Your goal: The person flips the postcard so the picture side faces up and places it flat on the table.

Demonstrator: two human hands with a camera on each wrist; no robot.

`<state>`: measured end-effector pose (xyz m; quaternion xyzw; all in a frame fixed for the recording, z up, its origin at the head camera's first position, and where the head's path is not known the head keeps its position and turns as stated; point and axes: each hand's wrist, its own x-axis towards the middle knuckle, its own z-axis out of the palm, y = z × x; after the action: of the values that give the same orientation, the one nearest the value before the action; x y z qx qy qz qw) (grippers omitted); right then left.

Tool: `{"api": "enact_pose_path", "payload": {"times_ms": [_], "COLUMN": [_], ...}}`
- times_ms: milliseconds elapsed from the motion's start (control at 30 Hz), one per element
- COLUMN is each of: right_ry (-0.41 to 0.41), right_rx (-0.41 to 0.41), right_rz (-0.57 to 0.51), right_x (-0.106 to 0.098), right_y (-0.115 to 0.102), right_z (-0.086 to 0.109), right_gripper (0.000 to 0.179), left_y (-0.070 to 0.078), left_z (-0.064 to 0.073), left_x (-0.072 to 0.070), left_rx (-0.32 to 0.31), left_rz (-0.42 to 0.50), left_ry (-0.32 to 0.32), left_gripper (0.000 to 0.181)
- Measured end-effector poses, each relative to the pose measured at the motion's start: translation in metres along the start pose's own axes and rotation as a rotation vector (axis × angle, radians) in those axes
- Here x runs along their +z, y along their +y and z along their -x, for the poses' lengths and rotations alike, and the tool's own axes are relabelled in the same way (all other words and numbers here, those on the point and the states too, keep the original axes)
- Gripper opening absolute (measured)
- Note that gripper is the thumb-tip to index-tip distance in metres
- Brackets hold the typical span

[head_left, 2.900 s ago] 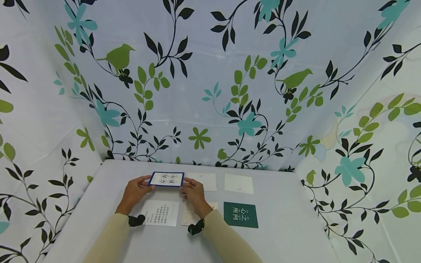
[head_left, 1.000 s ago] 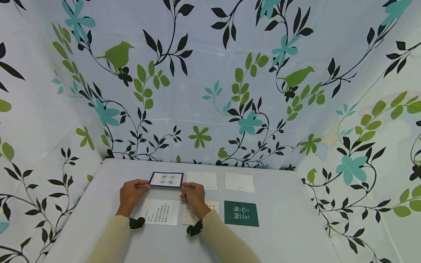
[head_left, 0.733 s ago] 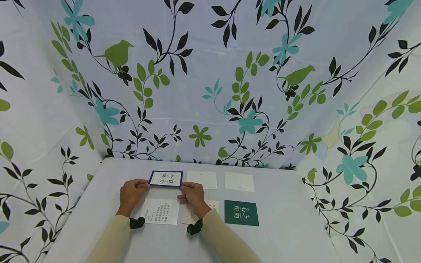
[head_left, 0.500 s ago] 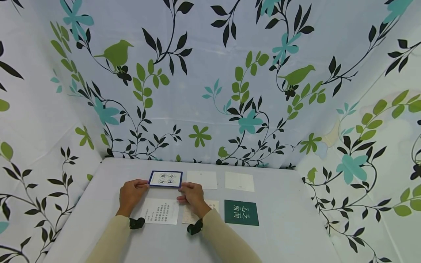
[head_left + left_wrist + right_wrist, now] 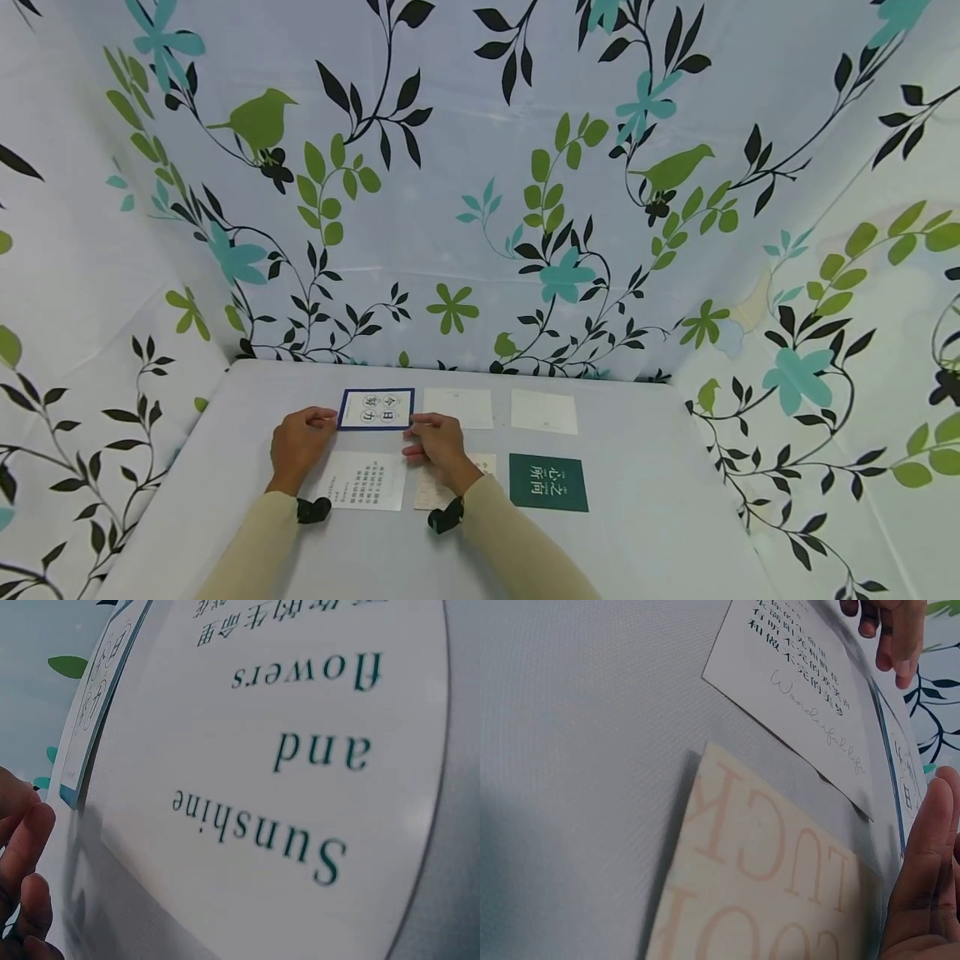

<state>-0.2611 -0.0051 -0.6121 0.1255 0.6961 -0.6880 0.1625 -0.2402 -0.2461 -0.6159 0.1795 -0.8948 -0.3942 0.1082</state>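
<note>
A white card with a blue border (image 5: pixel 376 409) and several circled characters lies nearly level at the back left of the table. With the thumb and fingers at its lower right corner, my right hand (image 5: pixel 438 446) pinches it. The fingertips of my left hand (image 5: pixel 298 446) are beside the lower left corner; in the left wrist view a narrow gap shows between them and the card. Nearer lies a white postcard (image 5: pixel 277 772) reading "Sunshine and flowers". A cream card (image 5: pixel 765 870) with "LUCK" lettering is under my right wrist, partly hidden by it in the head view.
Two pale cards, one in the middle (image 5: pixel 459 408) and one to the right (image 5: pixel 543 412), continue the back row. A dark green card (image 5: pixel 548 482) lies at the front right. White table cloth (image 5: pixel 660 517) surrounds them, and a patterned curtain (image 5: pixel 480 208) stands behind.
The blue-bordered card has tipped down from a tilted position to nearly level. My left fingers, which overlapped its edge at first, are now just beside it. The other cards stay put.
</note>
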Motion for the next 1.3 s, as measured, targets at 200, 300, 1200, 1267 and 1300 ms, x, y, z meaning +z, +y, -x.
{"api": "enact_pose_path", "payload": {"times_ms": [200, 300, 1200, 1267, 1300], "right_ry": [0.039, 0.047, 0.151, 0.161, 0.169], "right_rx": [-0.033, -0.052, -0.07, -0.074, -0.076], "right_rz": [0.006, 0.009, 0.016, 0.017, 0.019], "right_x": [-0.007, -0.011, -0.058, -0.062, -0.063], "right_y": [-0.004, -0.005, -0.012, -0.012, -0.012], "right_z": [0.0, -0.001, -0.003, -0.005, -0.006], "right_gripper": [0.023, 0.023, 0.024, 0.025, 0.025], "left_y": [0.009, 0.013, 0.058, 0.061, 0.062], "left_z": [0.0, 0.001, 0.016, 0.016, 0.016], "left_x": [0.005, 0.01, 0.059, 0.061, 0.063], "left_rx": [-0.005, 0.022, 0.145, 0.155, 0.159], "left_rz": [0.014, 0.031, 0.113, 0.108, 0.109], "left_ry": [0.019, 0.023, -0.012, -0.015, -0.018], "left_gripper": [0.023, 0.022, 0.017, 0.016, 0.016]}}
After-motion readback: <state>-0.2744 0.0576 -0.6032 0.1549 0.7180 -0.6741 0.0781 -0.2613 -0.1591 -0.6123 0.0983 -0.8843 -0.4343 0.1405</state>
